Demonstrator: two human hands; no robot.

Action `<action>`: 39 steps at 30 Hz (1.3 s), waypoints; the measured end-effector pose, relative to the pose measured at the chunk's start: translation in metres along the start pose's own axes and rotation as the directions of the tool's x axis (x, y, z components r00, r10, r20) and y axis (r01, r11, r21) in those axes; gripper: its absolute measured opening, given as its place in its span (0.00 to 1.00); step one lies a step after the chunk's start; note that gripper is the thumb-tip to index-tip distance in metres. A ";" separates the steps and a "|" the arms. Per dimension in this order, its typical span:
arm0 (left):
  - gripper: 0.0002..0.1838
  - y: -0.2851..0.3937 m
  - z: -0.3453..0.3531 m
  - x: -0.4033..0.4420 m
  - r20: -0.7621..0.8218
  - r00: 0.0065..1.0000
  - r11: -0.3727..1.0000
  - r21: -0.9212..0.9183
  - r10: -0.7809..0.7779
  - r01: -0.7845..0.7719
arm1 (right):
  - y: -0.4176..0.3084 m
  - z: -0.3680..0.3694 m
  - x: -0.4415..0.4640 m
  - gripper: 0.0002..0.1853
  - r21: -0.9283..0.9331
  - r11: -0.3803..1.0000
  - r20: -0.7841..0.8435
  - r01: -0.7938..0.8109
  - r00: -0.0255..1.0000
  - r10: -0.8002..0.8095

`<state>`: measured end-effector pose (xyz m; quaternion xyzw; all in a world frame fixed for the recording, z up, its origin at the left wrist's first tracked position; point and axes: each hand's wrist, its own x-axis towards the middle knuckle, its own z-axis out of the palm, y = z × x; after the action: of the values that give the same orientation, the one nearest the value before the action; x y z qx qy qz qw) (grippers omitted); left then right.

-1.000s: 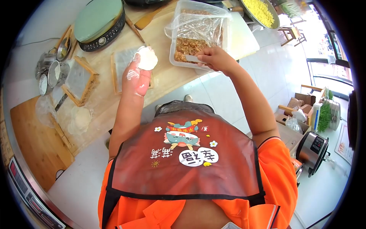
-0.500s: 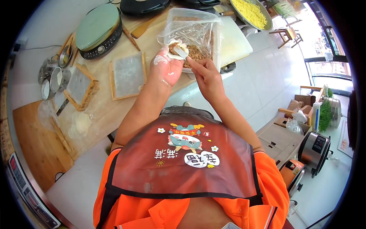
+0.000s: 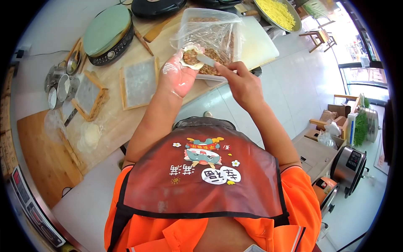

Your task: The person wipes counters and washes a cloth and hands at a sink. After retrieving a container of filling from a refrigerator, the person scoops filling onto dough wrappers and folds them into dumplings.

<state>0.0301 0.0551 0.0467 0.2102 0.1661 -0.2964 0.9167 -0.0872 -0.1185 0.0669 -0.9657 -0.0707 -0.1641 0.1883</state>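
A round dough wrapper rests in my left hand, with the palm turned up and flour on the skin. On the wrapper sits a mound of brown minced filling. My right hand is closed around a small flat spatula, and its pale blade points left at the filling's right edge. Beneath and beyond both hands stands a clear plastic tub holding more of the minced filling, partly covered by crumpled plastic film.
To the left lie a wood-framed tray, a second frame and a dough piece on the table. A green-lidded electric griddle stands behind them. A white cutting board and a bowl of yellow food are at the back right.
My right hand has drawn to the right with the spatula, off the middle of the wrapper. My left hand has shifted slightly left and down, showing more of the filling.
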 end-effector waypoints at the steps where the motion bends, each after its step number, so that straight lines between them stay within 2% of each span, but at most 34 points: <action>1: 0.21 0.002 -0.002 0.001 0.003 1.000 1.000 0.014 0.017 -0.017 | 0.002 0.004 0.002 0.20 0.234 0.969 -0.037 -0.077 0.995 0.089; 3: 0.21 0.002 -0.003 0.001 0.024 1.000 1.000 0.023 0.013 -0.014 | 0.007 0.012 0.006 0.14 0.650 0.734 -0.039 -0.194 0.957 0.287; 5: 0.21 -0.001 0.002 -0.002 0.069 0.997 1.000 0.014 -0.020 0.019 | 0.005 0.007 0.012 0.09 0.794 0.457 0.293 -0.401 0.911 0.290; 6: 0.21 -0.001 0.006 -0.004 0.101 0.994 0.999 0.023 -0.035 0.033 | 0.005 0.006 0.017 0.07 0.809 0.305 0.443 -0.503 0.862 0.247; 7: 0.21 0.000 0.009 -0.009 0.131 0.990 0.999 0.032 -0.048 0.044 | 0.008 0.011 0.015 0.02 0.805 0.209 0.516 -0.556 0.829 0.216; 10: 0.21 0.007 0.007 -0.011 0.190 0.980 0.997 0.067 -0.053 0.041 | 0.021 0.000 0.002 0.03 0.745 0.241 0.603 -0.622 0.782 0.156; 11: 0.21 0.009 0.006 -0.012 0.205 0.977 0.996 0.080 -0.053 0.037 | 0.025 -0.003 -0.004 0.04 0.805 0.250 0.526 -0.538 0.842 0.121; 13: 0.20 0.011 0.007 -0.014 0.155 0.985 0.993 0.100 -0.082 0.067 | 0.023 0.007 0.000 0.07 0.817 0.510 0.197 -0.270 0.961 0.195; 14: 0.19 0.008 0.008 -0.017 0.129 0.986 0.990 0.111 -0.106 0.092 | 0.017 0.007 0.000 0.08 0.761 0.632 0.018 -0.144 0.979 0.201; 15: 0.20 0.004 0.009 -0.018 0.130 0.983 0.982 0.154 -0.131 0.111 | 0.003 -0.020 0.016 0.11 0.502 0.861 0.034 -0.079 0.997 0.072; 18: 0.20 -0.001 0.010 -0.024 0.164 0.968 0.946 0.295 -0.190 0.136 | -0.001 -0.021 0.032 0.09 0.335 0.931 -0.008 0.145 0.989 -0.151; 20: 0.20 0.000 0.011 -0.033 0.212 0.952 0.911 0.393 -0.222 0.125 | -0.006 -0.023 0.038 0.06 0.339 0.923 -0.070 0.181 0.983 -0.167; 23: 0.18 0.000 0.027 -0.054 0.198 0.966 0.865 0.500 -0.167 0.047 | -0.017 -0.020 0.045 0.06 0.360 0.920 -0.114 0.154 0.986 -0.120; 26: 0.19 0.005 0.027 -0.060 0.337 0.928 0.877 0.479 -0.158 -0.025 | -0.031 -0.017 0.053 0.06 0.377 0.921 -0.136 0.096 0.990 -0.048; 27: 0.19 0.007 0.028 -0.065 0.382 0.915 0.851 0.516 -0.128 -0.096 | -0.036 -0.017 0.055 0.07 0.388 0.918 -0.141 0.085 0.990 -0.032; 29: 0.21 0.011 0.028 -0.074 0.473 0.878 0.783 0.572 -0.073 -0.244 | -0.045 -0.020 0.060 0.07 0.402 0.912 -0.169 0.086 0.985 -0.018; 31: 0.23 0.020 0.025 -0.076 0.491 0.870 0.662 0.667 -0.043 -0.343 | -0.055 -0.024 0.064 0.08 0.411 0.905 -0.215 0.110 0.976 -0.021; 34: 0.25 0.034 0.041 -0.093 0.519 0.854 0.525 0.717 0.035 -0.458 | -0.079 -0.045 0.073 0.09 0.506 0.860 -0.202 0.065 0.978 0.045; 35: 0.26 0.039 0.049 -0.103 0.527 0.847 0.491 0.722 0.067 -0.488 | -0.076 -0.048 0.077 0.08 0.532 0.843 -0.164 0.082 0.986 0.008; 38: 0.30 0.051 0.061 -0.123 0.648 0.731 0.227 0.695 0.212 -0.682 | -0.089 -0.055 0.084 0.07 0.770 0.629 -0.154 0.108 0.988 0.019; 39: 0.31 0.057 0.057 -0.124 0.709 0.682 0.228 0.644 0.182 -0.730 | -0.107 -0.067 0.085 0.07 0.868 0.494 -0.095 0.042 0.992 0.083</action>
<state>-0.0200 0.1277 0.1652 0.6266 -0.3343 -0.0805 0.6994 -0.0485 -0.0403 0.1911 -0.7285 -0.1205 -0.1636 0.6542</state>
